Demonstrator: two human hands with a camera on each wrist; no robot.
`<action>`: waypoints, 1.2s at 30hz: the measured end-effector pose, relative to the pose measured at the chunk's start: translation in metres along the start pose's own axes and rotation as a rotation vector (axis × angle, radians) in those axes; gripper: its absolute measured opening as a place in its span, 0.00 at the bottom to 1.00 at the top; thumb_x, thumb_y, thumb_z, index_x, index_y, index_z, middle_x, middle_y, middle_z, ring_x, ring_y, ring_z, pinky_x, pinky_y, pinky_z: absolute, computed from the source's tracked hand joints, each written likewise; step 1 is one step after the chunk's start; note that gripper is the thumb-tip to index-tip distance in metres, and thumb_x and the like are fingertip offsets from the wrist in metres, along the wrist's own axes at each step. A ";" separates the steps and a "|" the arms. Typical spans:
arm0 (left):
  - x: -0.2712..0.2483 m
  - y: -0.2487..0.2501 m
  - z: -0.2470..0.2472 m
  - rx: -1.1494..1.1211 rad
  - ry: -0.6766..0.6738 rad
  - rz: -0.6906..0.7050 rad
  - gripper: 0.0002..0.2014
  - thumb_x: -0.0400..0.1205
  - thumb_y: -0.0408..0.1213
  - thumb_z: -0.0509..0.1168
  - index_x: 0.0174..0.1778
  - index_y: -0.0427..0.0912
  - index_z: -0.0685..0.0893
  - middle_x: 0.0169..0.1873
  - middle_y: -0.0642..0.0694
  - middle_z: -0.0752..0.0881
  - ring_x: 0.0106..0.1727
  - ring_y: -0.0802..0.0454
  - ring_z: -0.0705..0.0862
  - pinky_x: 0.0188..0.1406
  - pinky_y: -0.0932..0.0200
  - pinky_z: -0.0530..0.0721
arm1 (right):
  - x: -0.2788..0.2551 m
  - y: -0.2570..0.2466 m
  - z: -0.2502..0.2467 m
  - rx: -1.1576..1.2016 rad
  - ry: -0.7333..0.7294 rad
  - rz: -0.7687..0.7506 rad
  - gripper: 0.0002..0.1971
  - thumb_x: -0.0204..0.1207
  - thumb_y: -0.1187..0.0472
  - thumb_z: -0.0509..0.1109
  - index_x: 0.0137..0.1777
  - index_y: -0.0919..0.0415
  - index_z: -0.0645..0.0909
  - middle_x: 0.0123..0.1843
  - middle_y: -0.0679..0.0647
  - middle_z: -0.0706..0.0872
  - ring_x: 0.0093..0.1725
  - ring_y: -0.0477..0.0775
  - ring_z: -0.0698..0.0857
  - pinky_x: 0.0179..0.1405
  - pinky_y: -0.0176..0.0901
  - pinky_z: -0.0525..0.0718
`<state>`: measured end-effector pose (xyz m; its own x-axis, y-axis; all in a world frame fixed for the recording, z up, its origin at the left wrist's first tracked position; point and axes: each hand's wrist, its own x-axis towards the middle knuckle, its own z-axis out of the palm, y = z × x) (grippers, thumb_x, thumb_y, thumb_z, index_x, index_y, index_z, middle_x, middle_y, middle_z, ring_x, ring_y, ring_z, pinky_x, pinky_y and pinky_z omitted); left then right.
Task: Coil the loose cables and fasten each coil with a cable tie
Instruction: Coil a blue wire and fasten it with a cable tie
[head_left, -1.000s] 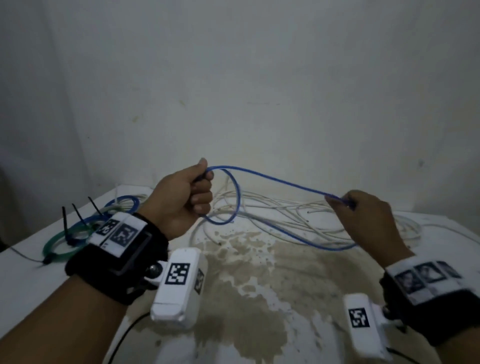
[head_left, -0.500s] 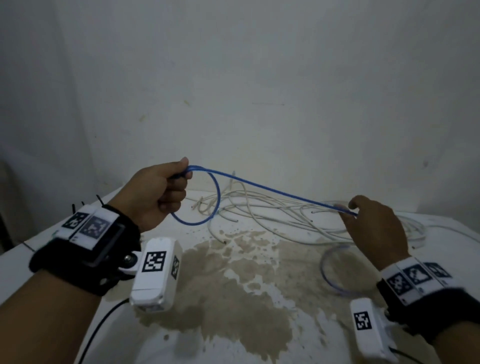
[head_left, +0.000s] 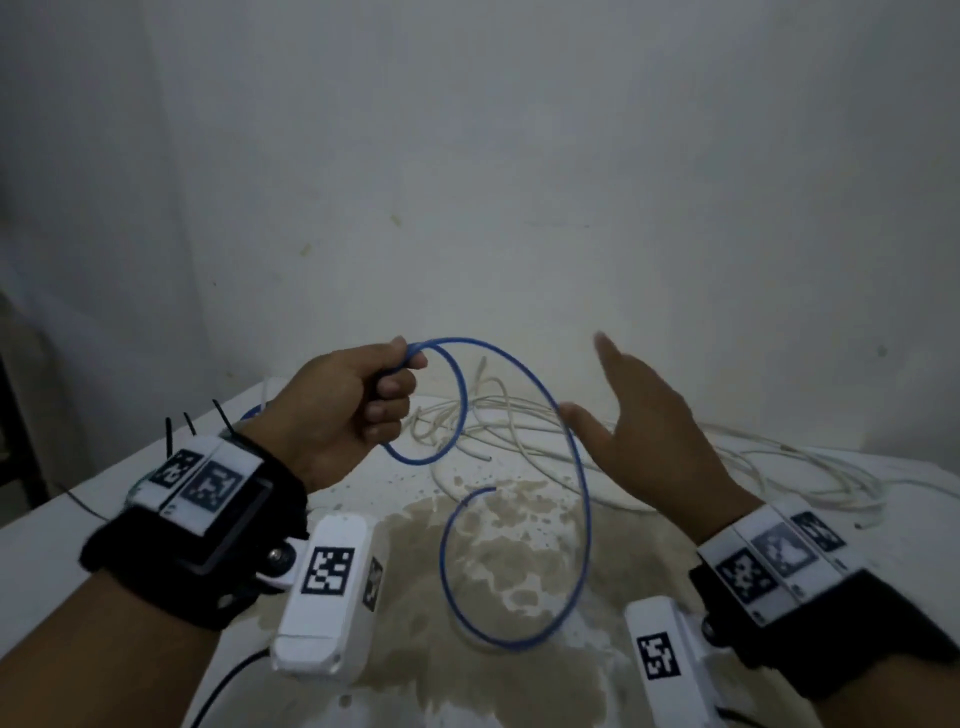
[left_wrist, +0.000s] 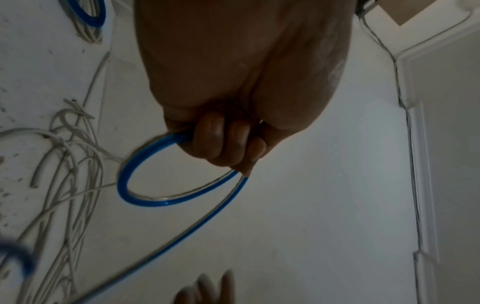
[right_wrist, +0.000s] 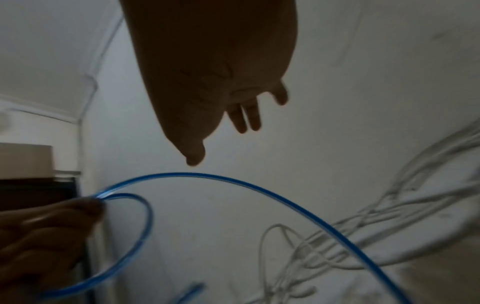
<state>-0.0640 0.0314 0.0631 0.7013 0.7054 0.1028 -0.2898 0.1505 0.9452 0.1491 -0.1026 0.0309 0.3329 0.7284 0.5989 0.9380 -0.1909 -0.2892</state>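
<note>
My left hand (head_left: 363, 400) is raised above the table and grips a thin blue cable (head_left: 576, 467) with curled fingers (left_wrist: 218, 139). One small loop of it (left_wrist: 135, 185) hangs just below that fist. The rest of the blue cable (right_wrist: 259, 189) arcs to the right and swings down into a large loose curl over the stained tabletop. My right hand (head_left: 644, 415) is open, fingers straight (right_wrist: 244, 117), right beside the arc; its thumb lies next to the cable without holding it. Black cable ties (head_left: 189, 423) stick up behind my left wrist.
A tangle of loose white cables (head_left: 519, 421) lies across the back of the white table (head_left: 62, 535), trailing off to the right (head_left: 810, 478). A tied blue coil (left_wrist: 88, 14) sits at the far left. A brown stain (head_left: 509, 566) covers the table's middle. A plain wall stands behind.
My right hand has let go of the blue cable and opened. The freed length has sprung into a big hanging curl. My left hand moved right and kept its grip.
</note>
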 end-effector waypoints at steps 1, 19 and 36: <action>-0.001 -0.003 0.004 0.004 -0.014 -0.005 0.14 0.87 0.40 0.53 0.41 0.39 0.77 0.21 0.52 0.65 0.17 0.59 0.61 0.14 0.66 0.58 | 0.004 -0.016 0.000 0.069 0.080 -0.153 0.35 0.79 0.43 0.62 0.82 0.56 0.58 0.78 0.55 0.71 0.76 0.53 0.69 0.75 0.48 0.65; 0.000 -0.028 0.033 -0.077 -0.154 -0.054 0.15 0.85 0.35 0.50 0.47 0.34 0.81 0.23 0.47 0.72 0.21 0.53 0.70 0.25 0.60 0.74 | 0.026 -0.042 0.010 0.199 0.230 -0.377 0.10 0.80 0.64 0.61 0.51 0.65 0.84 0.43 0.57 0.80 0.39 0.47 0.76 0.42 0.29 0.70; 0.002 -0.045 0.053 -0.233 -0.248 -0.118 0.11 0.83 0.36 0.52 0.43 0.39 0.79 0.20 0.49 0.68 0.15 0.56 0.65 0.18 0.63 0.72 | 0.029 -0.034 0.006 0.294 0.249 -0.403 0.08 0.79 0.66 0.61 0.50 0.65 0.83 0.43 0.55 0.77 0.41 0.44 0.74 0.44 0.27 0.70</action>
<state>-0.0150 -0.0107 0.0368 0.8675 0.4882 0.0959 -0.3175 0.3948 0.8622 0.1265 -0.0710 0.0539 -0.0008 0.5212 0.8534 0.9415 0.2881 -0.1751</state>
